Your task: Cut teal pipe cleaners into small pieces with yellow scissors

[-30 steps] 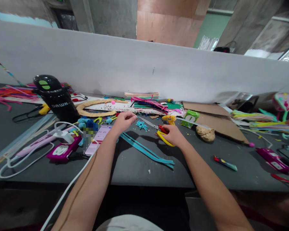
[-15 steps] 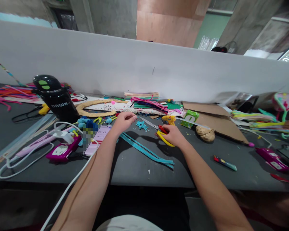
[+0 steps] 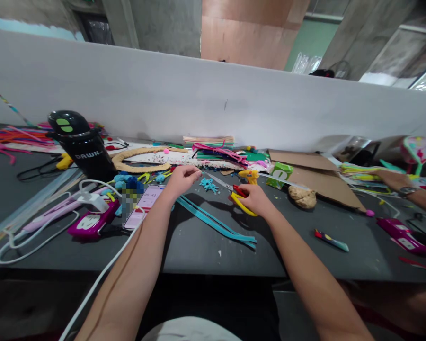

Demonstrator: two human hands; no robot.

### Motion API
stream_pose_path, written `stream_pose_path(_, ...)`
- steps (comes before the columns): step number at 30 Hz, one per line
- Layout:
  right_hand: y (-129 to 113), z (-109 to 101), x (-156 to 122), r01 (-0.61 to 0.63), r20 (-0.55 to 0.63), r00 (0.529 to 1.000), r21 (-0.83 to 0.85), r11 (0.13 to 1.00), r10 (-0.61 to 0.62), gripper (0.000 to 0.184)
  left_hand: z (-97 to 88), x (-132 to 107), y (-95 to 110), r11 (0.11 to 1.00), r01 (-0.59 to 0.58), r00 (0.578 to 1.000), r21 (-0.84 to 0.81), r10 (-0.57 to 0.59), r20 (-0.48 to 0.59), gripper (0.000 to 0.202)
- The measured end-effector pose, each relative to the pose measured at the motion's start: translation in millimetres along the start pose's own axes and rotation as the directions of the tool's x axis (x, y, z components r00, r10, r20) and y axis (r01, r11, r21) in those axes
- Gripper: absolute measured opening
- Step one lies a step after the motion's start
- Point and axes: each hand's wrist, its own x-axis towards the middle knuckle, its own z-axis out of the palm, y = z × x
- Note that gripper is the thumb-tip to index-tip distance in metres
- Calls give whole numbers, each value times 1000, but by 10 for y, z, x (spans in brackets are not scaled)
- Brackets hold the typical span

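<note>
My left hand is closed in a pinch at the middle of the table, with a short bit of blue pipe cleaner just showing at the fingertips. Red-and-yellow scissors are in my right hand, their blades pointing left toward the pinched fingers. Just below the blades lies a small heap of cut blue pipe cleaner pieces. Several long blue pipe cleaners stretch across the table between my forearms.
A phone, a purple power strip and a black tumbler stand left. Behind my right hand lies a yellow glue gun; a green packet and cardboard are farther right. Another person's hand reaches in at the right.
Another person's hand has come farther in from the right edge, over the pipe cleaners there. My own hands and the scissors have hardly moved.
</note>
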Motion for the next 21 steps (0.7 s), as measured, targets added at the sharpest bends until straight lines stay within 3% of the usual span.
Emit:
stream_pose_path(8, -28, 1, -24, -54, -41, 998, 0, 999, 54, 46, -3, 2, 1, 1000, 8, 1000, -7, -8, -5, 28)
stream_pose_path(21, -22, -4, -12, -7, -25, 1000, -32, 999, 6, 33, 6, 2, 3, 1000, 9, 1000, -29, -9, -1, 29)
